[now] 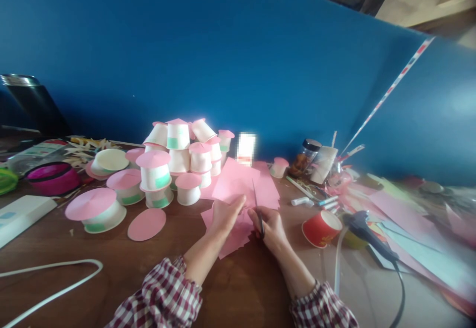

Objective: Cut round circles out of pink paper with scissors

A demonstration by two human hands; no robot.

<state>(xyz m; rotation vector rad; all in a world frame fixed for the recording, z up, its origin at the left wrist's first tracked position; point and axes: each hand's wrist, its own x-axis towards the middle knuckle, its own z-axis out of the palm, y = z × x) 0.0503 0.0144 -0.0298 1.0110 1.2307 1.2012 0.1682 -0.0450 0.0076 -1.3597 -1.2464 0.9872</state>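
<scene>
In the head view my right hand (274, 226) is closed around dark-handled scissors (255, 195), whose blade points away from me over pink paper. My left hand (222, 217) grips a pink paper sheet (236, 180) at its near side, with the thumb on top and the other fingers mostly hidden. More pink sheets (233, 245) lie beneath and around both hands. To the left, a pink paper disc (147, 225) rests flat on the table. Beside it stand several white paper cups with pink conical tops (155, 169), some of them stacked.
A red paper cup (322, 229) and a glue gun (374, 234) with its cable lie at the right. Behind them stands a dark-lidded jar (305, 157). A white cable (55, 266), white box (26, 214) and magenta container (53, 179) are on the left. A blue wall (208, 45) rises behind.
</scene>
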